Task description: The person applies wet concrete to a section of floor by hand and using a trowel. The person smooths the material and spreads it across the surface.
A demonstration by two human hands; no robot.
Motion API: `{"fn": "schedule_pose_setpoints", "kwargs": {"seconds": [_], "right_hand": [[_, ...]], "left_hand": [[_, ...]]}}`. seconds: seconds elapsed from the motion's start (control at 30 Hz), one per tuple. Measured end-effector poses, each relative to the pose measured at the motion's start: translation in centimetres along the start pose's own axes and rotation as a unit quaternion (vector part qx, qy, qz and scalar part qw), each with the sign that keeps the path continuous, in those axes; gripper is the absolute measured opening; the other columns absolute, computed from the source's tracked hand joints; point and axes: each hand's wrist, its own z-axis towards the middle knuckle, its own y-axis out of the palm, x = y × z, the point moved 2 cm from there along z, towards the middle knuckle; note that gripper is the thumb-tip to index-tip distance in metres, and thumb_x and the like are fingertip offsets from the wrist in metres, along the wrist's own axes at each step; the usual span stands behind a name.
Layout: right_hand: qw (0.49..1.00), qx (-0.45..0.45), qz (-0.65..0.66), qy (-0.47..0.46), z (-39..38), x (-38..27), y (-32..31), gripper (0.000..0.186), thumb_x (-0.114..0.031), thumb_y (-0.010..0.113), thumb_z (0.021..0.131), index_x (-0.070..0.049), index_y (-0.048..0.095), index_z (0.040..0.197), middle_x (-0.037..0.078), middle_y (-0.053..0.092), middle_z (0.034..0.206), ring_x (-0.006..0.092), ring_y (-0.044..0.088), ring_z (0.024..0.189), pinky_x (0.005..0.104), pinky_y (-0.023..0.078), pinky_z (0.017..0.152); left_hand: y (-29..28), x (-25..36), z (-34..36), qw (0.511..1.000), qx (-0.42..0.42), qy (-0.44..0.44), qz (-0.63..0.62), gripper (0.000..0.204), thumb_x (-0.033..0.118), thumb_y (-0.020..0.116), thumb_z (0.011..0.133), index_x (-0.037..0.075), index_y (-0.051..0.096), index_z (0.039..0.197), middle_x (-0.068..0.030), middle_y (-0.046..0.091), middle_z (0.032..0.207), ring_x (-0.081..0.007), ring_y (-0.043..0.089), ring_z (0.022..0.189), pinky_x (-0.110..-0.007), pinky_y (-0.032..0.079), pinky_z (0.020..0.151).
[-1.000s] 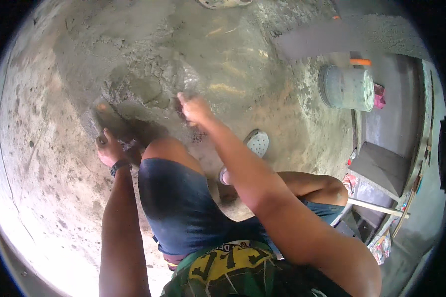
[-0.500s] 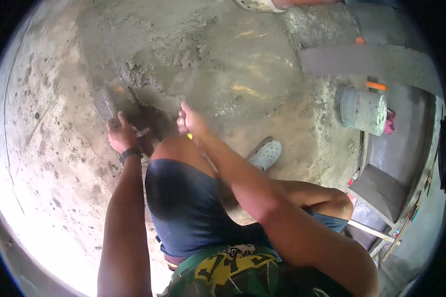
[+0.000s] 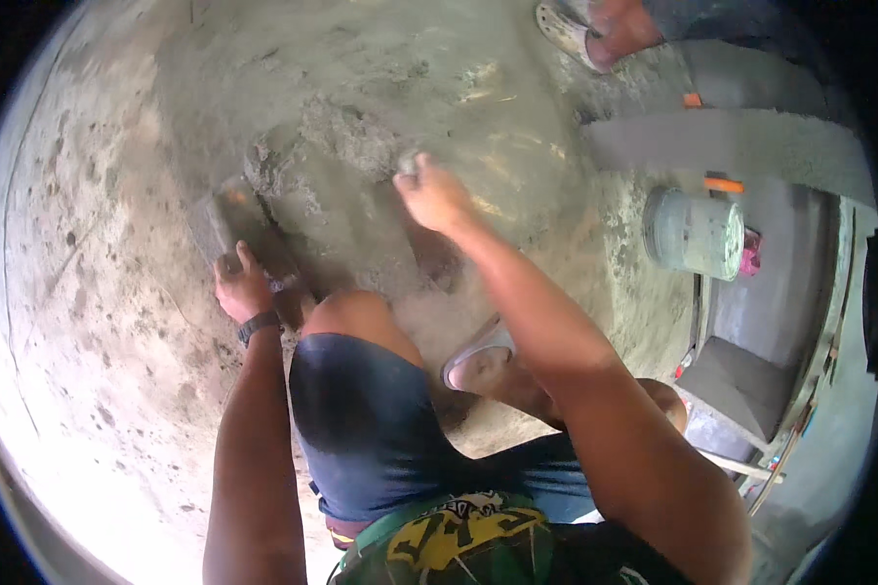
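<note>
I am crouched over a floor of wet grey cement (image 3: 380, 88). My left hand (image 3: 242, 291) grips the handle of a flat rectangular float (image 3: 226, 219) that lies pressed on the cement to my left. My right hand (image 3: 431, 195) is stretched forward and closed around a small tool whose grey tip (image 3: 407, 166) touches a rough lump of mortar (image 3: 346, 136). My bent left knee in dark shorts is between the two arms.
A grey bucket (image 3: 695, 232) stands at the right beside a raised concrete step (image 3: 741, 141). Another person's foot in a sandal (image 3: 578, 29) is at the top. A grey block (image 3: 741, 385) lies at the lower right. My own sandal (image 3: 478, 356) is under me.
My right hand has reached further forward and to the right, onto the mortar lump. My left hand with the float has stayed at the left, shifting only slightly.
</note>
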Motion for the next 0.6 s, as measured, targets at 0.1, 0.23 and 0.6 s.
{"fn": "schedule_pose_setpoints", "kwargs": {"seconds": [0.1, 0.23, 0.6], "right_hand": [[0.988, 0.134, 0.079, 0.006, 1.5, 3.2, -3.4, 0.070, -0.061, 0.045, 0.099, 0.003, 0.055, 0.126, 0.033, 0.065, 0.115, 0.0478, 0.062, 0.111, 0.0548, 0.048, 0.096], [0.976, 0.054, 0.032, 0.209, 13.3, 13.2, -10.3, 0.080, -0.065, 0.035, 0.100, 0.008, 0.067, 0.115, 0.029, 0.069, 0.109, 0.0412, 0.068, 0.104, 0.0515, 0.051, 0.090], [0.998, -0.041, -0.039, 0.014, 3.0, 3.0, 1.1, 0.063, -0.051, 0.039, 0.103, 0.004, 0.068, 0.113, 0.033, 0.066, 0.110, 0.0461, 0.064, 0.105, 0.0527, 0.050, 0.093]], "left_hand": [[-0.5, -0.6, 1.1, 1.000, 0.000, 0.008, 0.005, 0.053, 0.051, 0.065, 0.091, 0.002, 0.070, 0.111, -0.0248, 0.071, 0.104, -0.0430, 0.068, 0.098, -0.050, 0.053, 0.084], [2.5, 0.2, -0.1, 0.999, 0.024, 0.033, -0.025, 0.052, 0.050, 0.066, 0.090, 0.002, 0.071, 0.110, -0.0238, 0.071, 0.104, -0.0421, 0.069, 0.097, -0.049, 0.053, 0.084], [0.7, -0.7, 0.1, 0.998, 0.048, 0.044, 0.013, 0.049, 0.051, 0.065, 0.092, 0.004, 0.071, 0.103, -0.0215, 0.072, 0.099, -0.0424, 0.068, 0.090, -0.050, 0.053, 0.078]]}}
